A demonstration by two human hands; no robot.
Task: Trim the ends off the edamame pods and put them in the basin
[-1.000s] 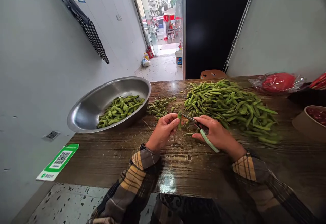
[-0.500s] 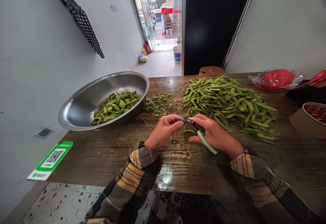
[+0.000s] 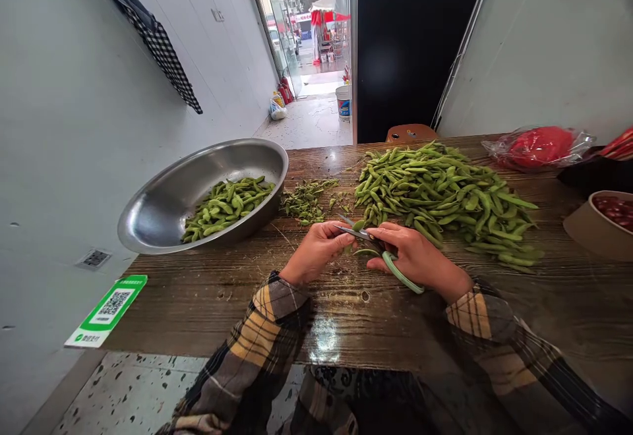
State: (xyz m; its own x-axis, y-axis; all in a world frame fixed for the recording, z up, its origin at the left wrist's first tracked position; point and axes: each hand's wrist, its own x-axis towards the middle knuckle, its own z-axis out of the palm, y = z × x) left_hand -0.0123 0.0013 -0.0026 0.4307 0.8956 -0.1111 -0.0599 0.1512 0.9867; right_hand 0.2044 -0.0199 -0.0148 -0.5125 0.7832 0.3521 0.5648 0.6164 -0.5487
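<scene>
My right hand (image 3: 413, 255) grips a pair of scissors (image 3: 401, 275) with pale green handles, the blades pointing left and a little apart. Pinched in my left hand (image 3: 319, 250) is a green edamame pod (image 3: 358, 225), close to the blades; the fingers partly hide it. A loose pod lies on the table just below the blades. Beyond my right hand spreads a large pile of edamame pods (image 3: 445, 191). Small trimmed bits (image 3: 309, 202) are heaped at the middle. To the left, a steel basin (image 3: 163, 191) sits tilted, with several pods (image 3: 230, 204) inside.
A green-and-white QR code card (image 3: 106, 311) lies at the table's left edge. On the right are a red item in clear plastic (image 3: 541, 146) and a paper bowl (image 3: 593, 227) of dark red pieces. An orange stool (image 3: 410, 133) stands behind the wooden table (image 3: 222, 316).
The scissor blades look slightly farther apart than before. Both hands stay nearly in place, and the camera view has shifted slightly.
</scene>
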